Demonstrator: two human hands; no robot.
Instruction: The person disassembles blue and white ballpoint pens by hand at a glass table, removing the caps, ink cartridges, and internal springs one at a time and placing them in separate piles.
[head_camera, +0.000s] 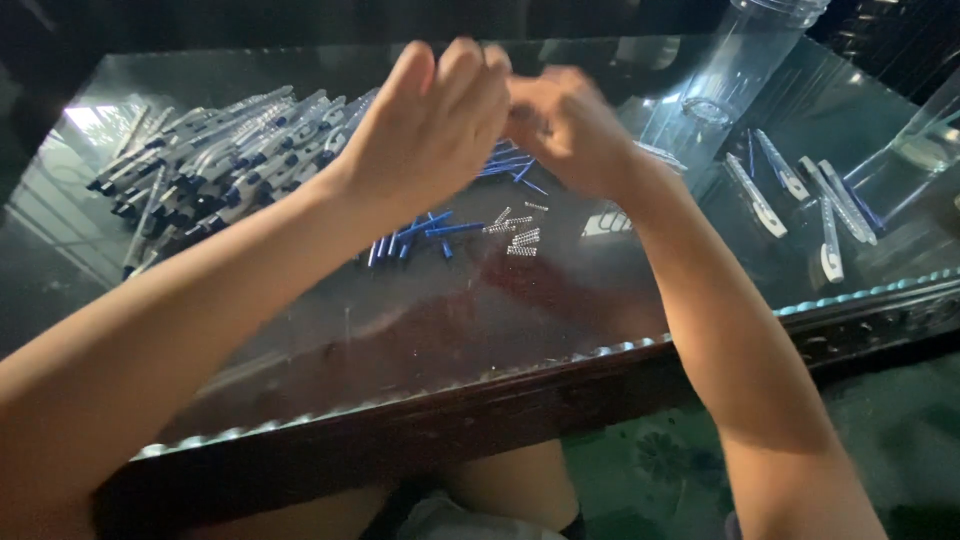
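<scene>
I hold my left hand (430, 120) and right hand (565, 125) together above the glass surface (420, 330), fingers curled; whatever they grip is hidden. Small springs (515, 235) beside blue refills (425, 232) could roll away if my wrists brush them.

L hand (425, 125) & R hand (565, 125) touching, over pen pile (210, 160), springs (515, 232)

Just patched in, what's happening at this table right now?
A person sits at a glass-topped table with both hands raised and pressed together over it; the left hand and right hand seem to work something small between the fingertips, but it is hidden. Below them lie blue pen refills and small metal springs. A pile of pens sits to the left, loose pen barrels to the right.
</scene>
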